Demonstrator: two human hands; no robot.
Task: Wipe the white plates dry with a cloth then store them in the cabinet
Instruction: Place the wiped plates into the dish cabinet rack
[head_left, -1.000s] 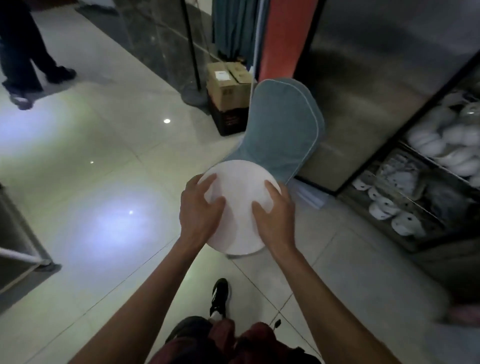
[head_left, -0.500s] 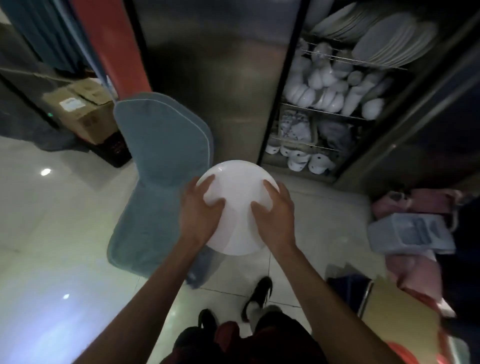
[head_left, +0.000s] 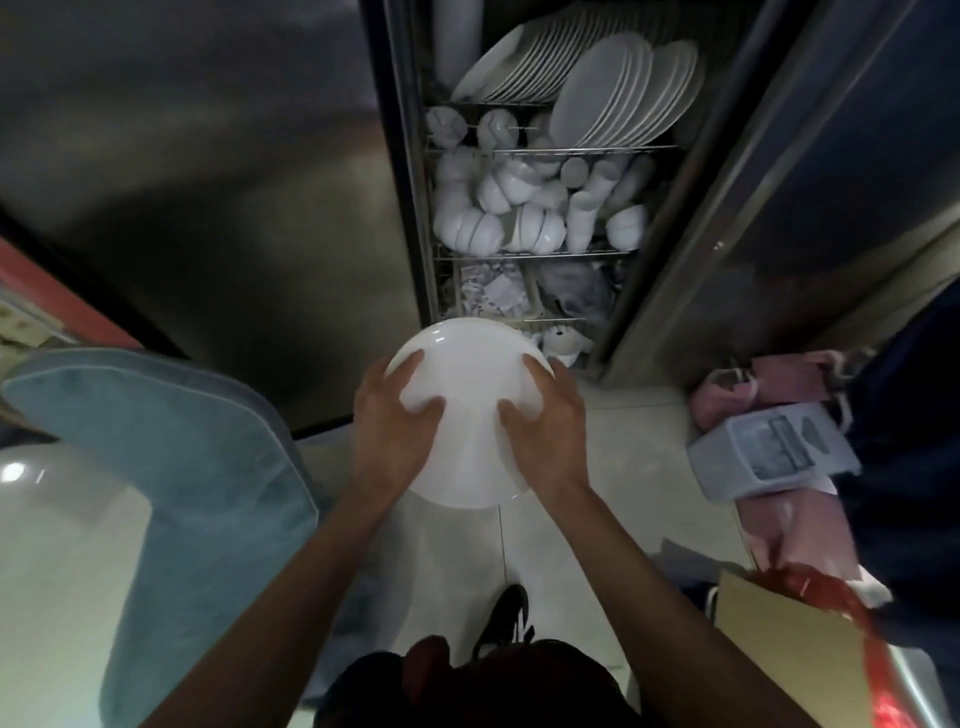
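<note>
Holding: we grip the white plate (head_left: 470, 415) with both hands, left hand (head_left: 397, 423) on its left edge, right hand (head_left: 543, 426) on its right edge, thumbs on top, fingers wrapped under the rim
Plate position: in the air at our front, just before the open cabinet (head_left: 530, 208), low against its bottom shelves, not inside
Cloth: blue cloth (head_left: 197, 467) hangs down at our left, near the left forearm; what holds it we cannot tell
Cabinet contents: stacked white plates (head_left: 618, 88) stand on edge on the top rack, bowls (head_left: 498, 218) piled on the rack below
Done so far: plate surface looks dry and no cloth touches it, so we judge wiping is over for this one
Left to do: lift the plate to the top rack and slot it beside the stack; whether more plates wait we cannot tell
Risk: rack looks crowded, plate may knock its neighbours
</note>
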